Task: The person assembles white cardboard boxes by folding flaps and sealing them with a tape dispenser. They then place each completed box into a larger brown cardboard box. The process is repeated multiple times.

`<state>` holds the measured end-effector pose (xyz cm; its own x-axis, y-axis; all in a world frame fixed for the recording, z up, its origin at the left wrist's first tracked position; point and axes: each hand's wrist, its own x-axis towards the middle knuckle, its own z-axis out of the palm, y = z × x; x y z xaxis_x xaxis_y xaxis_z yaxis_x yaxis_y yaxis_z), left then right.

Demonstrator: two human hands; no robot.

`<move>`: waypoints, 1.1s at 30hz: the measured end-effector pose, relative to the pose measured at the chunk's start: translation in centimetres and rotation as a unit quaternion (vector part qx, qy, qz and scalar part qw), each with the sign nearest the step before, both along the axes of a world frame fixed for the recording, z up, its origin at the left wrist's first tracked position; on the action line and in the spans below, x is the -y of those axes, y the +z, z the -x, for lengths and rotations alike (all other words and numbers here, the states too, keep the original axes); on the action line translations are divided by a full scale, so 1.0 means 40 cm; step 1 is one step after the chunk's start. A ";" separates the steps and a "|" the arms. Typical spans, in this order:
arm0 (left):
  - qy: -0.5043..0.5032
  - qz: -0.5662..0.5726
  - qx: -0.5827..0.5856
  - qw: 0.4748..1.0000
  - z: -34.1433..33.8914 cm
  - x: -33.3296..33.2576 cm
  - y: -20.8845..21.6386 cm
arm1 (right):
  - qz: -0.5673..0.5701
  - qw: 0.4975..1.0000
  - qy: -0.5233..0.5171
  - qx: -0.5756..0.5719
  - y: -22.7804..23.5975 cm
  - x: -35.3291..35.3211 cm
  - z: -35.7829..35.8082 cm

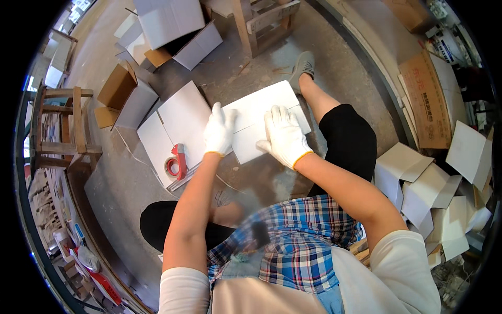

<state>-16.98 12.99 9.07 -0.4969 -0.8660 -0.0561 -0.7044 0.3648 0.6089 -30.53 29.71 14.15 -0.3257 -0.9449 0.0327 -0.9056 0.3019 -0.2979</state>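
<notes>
Carton [248, 137] lies before you, your right hand [285, 135] spread flat on top, your left hand [219, 130] open at its edge, neither grasping. You're seemingly pressing flaps [260, 102] shut; next likely calls for the red tape dispenser [180, 161].

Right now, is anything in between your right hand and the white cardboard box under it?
Only the yellow-cuffed white fabric glove: the right hand inside rests on the box. The red tape dispenser lies to the left.
</notes>
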 end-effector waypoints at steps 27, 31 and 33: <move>0.269 0.025 0.075 0.960 -0.299 0.229 -0.165 | 0.030 0.999 0.017 -0.021 -0.023 0.004 -0.004; 0.097 -0.124 -0.173 0.972 -0.099 0.148 0.131 | 0.016 1.000 0.009 -0.012 -0.024 0.001 0.004; 0.028 -0.214 -0.181 0.959 -0.037 0.091 0.231 | 0.052 0.998 0.004 -0.044 -0.057 -0.006 0.004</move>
